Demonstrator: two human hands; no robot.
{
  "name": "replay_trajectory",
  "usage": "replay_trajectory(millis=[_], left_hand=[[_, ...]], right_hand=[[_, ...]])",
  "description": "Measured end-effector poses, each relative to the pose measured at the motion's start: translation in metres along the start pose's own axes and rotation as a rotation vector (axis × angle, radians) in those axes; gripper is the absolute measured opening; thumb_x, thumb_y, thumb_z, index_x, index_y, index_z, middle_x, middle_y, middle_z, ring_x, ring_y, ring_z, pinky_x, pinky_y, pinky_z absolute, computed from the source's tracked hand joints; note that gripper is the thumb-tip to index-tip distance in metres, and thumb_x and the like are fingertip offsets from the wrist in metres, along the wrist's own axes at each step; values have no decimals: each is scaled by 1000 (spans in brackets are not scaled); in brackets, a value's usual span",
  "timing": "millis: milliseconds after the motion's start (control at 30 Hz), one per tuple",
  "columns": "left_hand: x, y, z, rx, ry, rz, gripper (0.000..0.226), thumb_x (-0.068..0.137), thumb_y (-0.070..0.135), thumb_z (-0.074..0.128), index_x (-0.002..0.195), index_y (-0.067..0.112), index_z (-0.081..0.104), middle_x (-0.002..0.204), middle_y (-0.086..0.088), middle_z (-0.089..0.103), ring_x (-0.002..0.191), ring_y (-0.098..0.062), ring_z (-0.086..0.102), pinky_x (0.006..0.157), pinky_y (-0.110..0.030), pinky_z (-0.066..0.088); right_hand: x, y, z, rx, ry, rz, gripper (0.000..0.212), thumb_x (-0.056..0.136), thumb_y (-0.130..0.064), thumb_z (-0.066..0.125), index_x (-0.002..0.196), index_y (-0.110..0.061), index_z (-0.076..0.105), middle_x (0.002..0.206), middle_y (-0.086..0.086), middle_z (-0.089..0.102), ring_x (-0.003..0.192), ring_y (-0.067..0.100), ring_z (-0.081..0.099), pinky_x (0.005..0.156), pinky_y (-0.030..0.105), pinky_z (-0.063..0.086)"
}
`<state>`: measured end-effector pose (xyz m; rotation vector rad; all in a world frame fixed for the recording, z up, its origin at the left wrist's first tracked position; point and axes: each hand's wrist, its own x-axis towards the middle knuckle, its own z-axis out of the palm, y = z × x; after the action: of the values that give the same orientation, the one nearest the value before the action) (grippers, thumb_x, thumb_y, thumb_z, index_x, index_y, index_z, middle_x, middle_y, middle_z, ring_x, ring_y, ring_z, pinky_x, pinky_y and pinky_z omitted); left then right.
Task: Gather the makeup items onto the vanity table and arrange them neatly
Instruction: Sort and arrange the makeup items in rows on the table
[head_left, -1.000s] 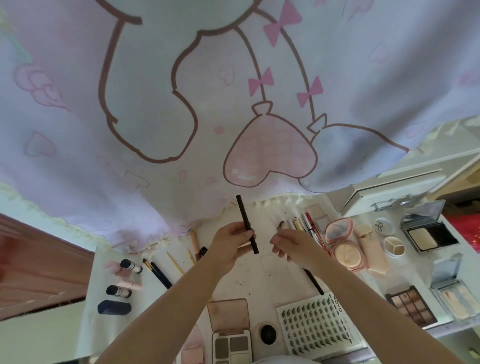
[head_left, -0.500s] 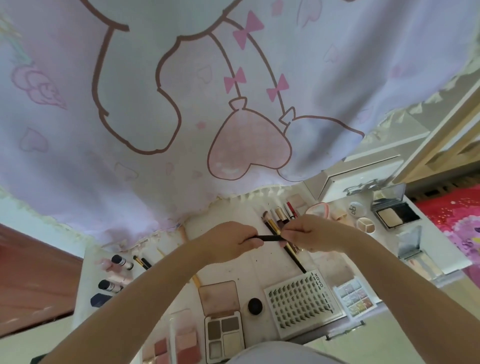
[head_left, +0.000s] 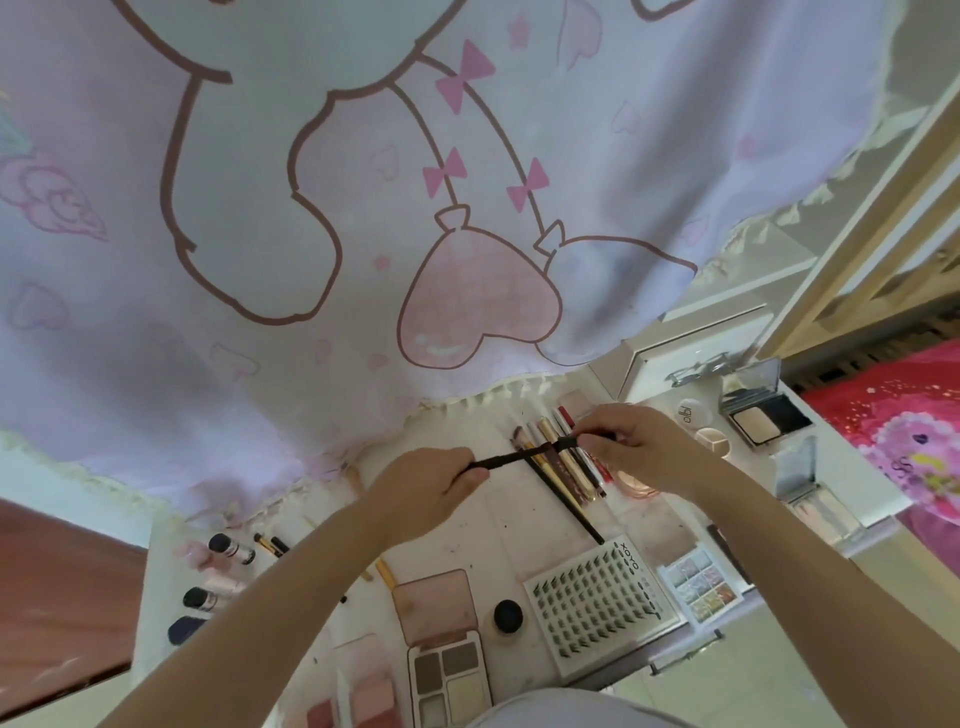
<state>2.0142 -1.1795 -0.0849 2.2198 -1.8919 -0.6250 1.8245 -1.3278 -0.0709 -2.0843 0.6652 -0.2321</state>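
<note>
Both hands share one slim black makeup pencil (head_left: 519, 456) in the head view, the only view: the left hand (head_left: 431, 486) has its fingers curled round one end, and the right hand (head_left: 636, 447) pinches the other end between thumb and fingertips. Held level like this, just above the bench (head_left: 498, 525), the pencil lies crosswise over a row of brushes and pens (head_left: 561, 457) set side by side beneath and just beyond the right hand. My guess is that it is being lined up to join that row, or that its cap is being seated first; which one, the picture does not settle.

Near the right wrist sits a false-lash card (head_left: 597, 605), with a small pastel palette (head_left: 698, 584) just outside it. Below the left forearm lie an open eyeshadow palette (head_left: 449, 675) and a little black pot (head_left: 508, 614). Outside the left forearm stand small capped bottles (head_left: 228, 548), close to the bench's left edge. Past the right hand are open compacts (head_left: 763, 418), near the right edge, where a red patterned bedspread (head_left: 883, 415) lies below.

Open room is mostly the bare patch between the two hands and the curtain hem (head_left: 467, 402) at the back. That hem hangs low, so anything pushed far back could slip under it. The near edge is crowded with palettes, leaving little to slide toward.
</note>
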Motion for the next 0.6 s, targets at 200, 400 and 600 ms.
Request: replay_trajectory(millis=[200,400,600], left_hand=[[-6,0,7,-56,-16,18,24,97,33,31,81,20,42,59,11,40,51,-5,36,50,-20,30],[-8,0,22,-201,-38,9,23,97,28,34,115,20,45,61,13,44,48,-1,39,47,-13,32],[6,2,42,-265,-65,-40,23,95,28,41,104,13,56,77,8,49,69,-6,44,65,-23,34]], right_hand=[[2,-5,11,13,-54,3,11,86,-10,56,84,-16,65,69,-10,54,57,-2,49,57,4,39],[13,-11,24,-4,-123,34,10,86,-11,55,88,-14,65,63,-10,51,45,-5,45,47,6,37],[25,-1,35,-31,-203,102,18,88,-17,53,105,-22,58,71,-8,53,57,-3,51,60,18,47]])
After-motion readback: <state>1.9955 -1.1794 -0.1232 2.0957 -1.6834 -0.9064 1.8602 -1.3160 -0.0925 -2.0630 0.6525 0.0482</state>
